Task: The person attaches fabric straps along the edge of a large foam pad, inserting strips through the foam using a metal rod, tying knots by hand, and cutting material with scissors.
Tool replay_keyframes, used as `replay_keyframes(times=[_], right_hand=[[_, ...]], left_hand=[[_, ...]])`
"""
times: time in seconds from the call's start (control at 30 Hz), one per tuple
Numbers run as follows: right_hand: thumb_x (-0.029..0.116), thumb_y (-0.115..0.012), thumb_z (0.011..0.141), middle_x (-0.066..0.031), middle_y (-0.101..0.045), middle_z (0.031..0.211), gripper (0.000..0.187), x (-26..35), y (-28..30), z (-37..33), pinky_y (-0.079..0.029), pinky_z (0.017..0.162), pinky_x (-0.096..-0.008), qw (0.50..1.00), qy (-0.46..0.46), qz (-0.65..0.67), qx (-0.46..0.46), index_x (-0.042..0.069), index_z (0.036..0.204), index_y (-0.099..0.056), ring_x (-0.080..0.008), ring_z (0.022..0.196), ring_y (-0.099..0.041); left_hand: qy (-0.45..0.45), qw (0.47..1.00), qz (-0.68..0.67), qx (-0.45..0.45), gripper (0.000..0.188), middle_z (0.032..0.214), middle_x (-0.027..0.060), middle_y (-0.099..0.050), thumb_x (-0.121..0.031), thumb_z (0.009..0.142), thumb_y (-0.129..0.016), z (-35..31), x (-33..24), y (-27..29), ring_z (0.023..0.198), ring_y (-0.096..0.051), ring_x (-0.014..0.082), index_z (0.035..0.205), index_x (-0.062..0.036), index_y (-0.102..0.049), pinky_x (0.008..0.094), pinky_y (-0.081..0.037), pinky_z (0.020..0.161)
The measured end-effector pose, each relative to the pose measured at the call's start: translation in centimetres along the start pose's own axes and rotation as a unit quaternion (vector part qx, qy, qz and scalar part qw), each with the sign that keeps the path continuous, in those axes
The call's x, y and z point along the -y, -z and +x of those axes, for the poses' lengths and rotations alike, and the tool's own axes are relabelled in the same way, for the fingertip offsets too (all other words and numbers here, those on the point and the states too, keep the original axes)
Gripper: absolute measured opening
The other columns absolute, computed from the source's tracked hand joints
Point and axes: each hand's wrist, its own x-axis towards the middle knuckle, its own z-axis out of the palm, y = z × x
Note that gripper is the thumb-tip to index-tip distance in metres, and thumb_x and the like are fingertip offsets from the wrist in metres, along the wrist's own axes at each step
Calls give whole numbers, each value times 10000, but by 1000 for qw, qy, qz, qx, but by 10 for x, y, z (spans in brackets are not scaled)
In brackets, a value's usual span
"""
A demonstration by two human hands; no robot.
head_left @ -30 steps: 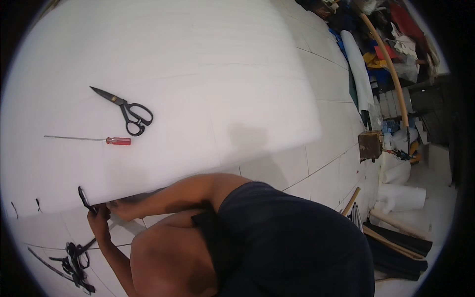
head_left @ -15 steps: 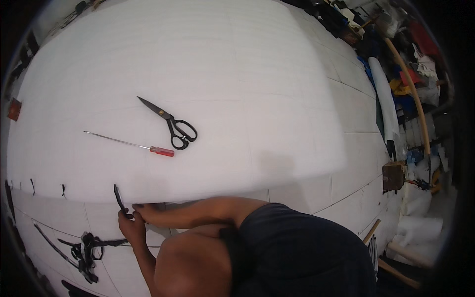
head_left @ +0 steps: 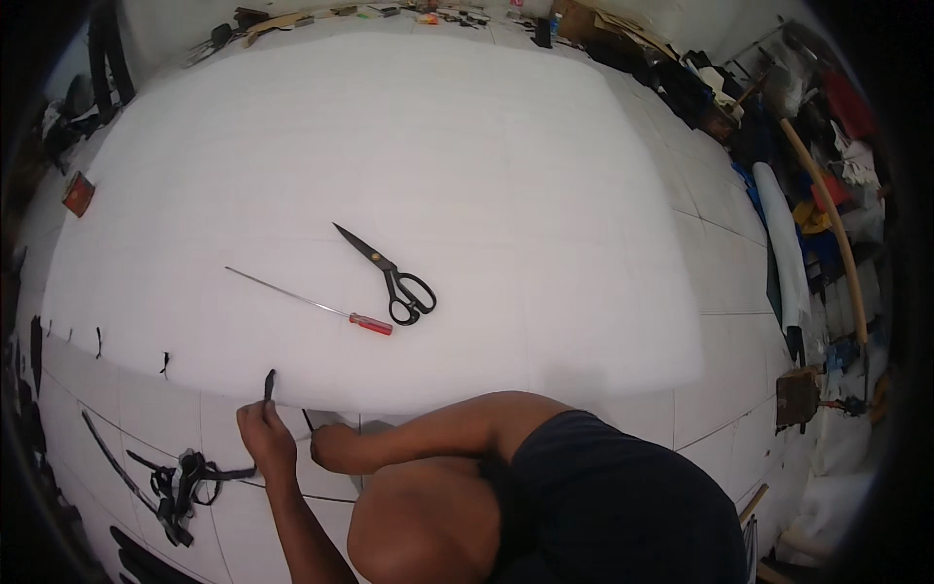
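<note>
A large white mattress-like pad (head_left: 545, 204) lies on the floor in front of me. At its near edge my left hand (head_left: 268, 443) pinches a black fabric strip (head_left: 269, 385) that stands out from the pad. Just to the right, my right hand (head_left: 336, 449) is closed at the lower end of another thin black length (head_left: 308, 419), perhaps the same strip's other end. Its fingers are partly hidden. On the pad lie black-handled scissors (head_left: 394, 277) and a screwdriver (head_left: 370, 324) with a red handle. Small black ties (head_left: 165, 364) dot the near left edge.
A tangle of black straps (head_left: 180, 492) lies on the tiled floor (head_left: 725, 346) to the left of my forearms. A reddish box (head_left: 78, 194) sits at the pad's far left edge. Along the right are a rusty metal block (head_left: 797, 400), a white roll (head_left: 778, 243) and piled materials.
My hands were close together at the strip; now my right hand is farther right, with a black length by it. The view has tilted, showing more of the far wall.
</note>
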Motion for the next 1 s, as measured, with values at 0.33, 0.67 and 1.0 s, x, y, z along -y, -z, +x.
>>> replay_keyframes(times=[0.33,0.67,1.0], right_hand=[[95,-592,797,-187,-663,771,136,17,79,4,-520,599,-452,996,80,-29,-23,21,748,-695,-343,739,-670],[155,-555,888,-96,-654,952,136,-48,140,36,-548,750,-416,982,171,-61,-53,78,949,-649,-279,926,-655],[171,-531,913,-107,-640,941,123,-58,108,55,-510,778,-427,973,174,82,-124,74,949,-597,-316,888,-630]], left_hand=[[199,922,-325,60,319,847,61,-648,-244,957,-595,9,13,-13,783,-559,144,1001,68,-650,305,-457,728],[103,944,-290,123,266,877,90,-659,-156,974,-545,4,15,-13,798,-584,140,1092,59,-646,311,-478,745],[97,979,-177,19,236,899,183,-680,-163,946,-597,-6,11,-30,807,-664,286,971,64,-657,375,-498,733]])
